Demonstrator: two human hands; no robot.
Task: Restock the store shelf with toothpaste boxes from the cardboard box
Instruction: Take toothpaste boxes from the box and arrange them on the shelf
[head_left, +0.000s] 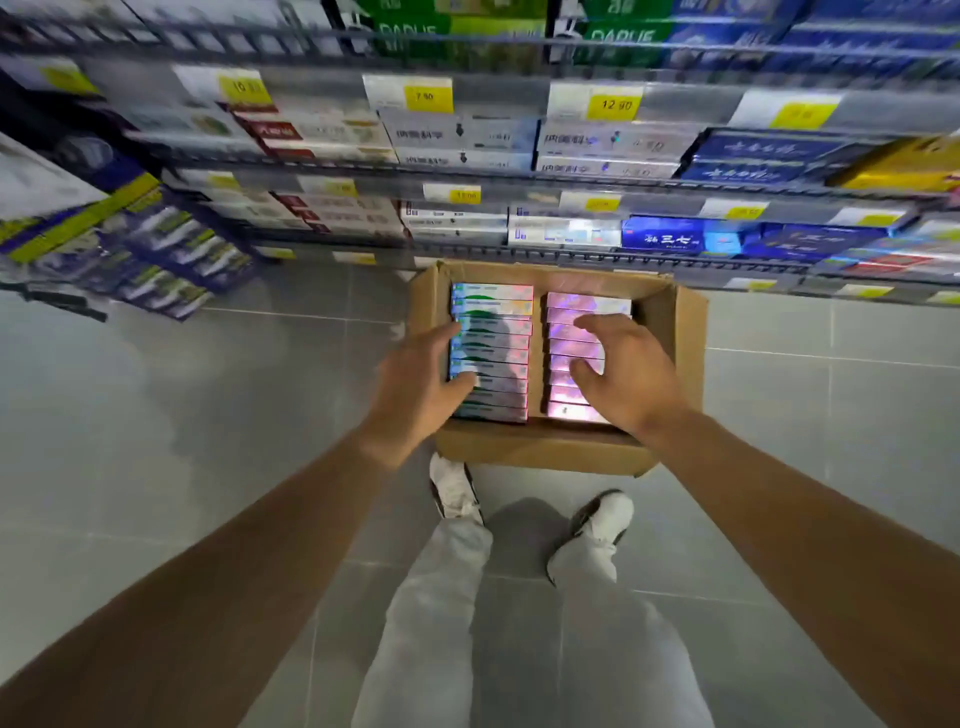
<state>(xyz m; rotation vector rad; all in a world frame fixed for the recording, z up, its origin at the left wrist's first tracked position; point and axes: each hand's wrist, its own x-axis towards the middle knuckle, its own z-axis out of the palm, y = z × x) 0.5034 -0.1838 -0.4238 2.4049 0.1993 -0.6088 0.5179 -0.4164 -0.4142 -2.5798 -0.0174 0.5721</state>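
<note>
An open cardboard box (556, 447) sits on the grey tiled floor (156, 415), just in front of the store shelf (519, 176) and just beyond the person's white shoes (597, 519). Inside the box are two side-by-side columns of toothpaste boxes: a green-and-white column (493, 317) on the left, a pink column (571, 312) on the right.

Left hand (415, 384): over the left edge of the green-and-white column, fingers spread and slightly bent, thumb across the nearer packs. Contact looks likely; a closed grip is not visible.

Right hand (623, 369): over the pink column, fingers spread wide and relaxed, thumb pointing left across the packs. Holds nothing; cannot tell whether it touches them.

Shelf: several tiers stocked with toothpaste cartons in white, blue, green and yellow; yellow price tags (613, 104) along the rails. Upper part of the view is blurred.
</note>
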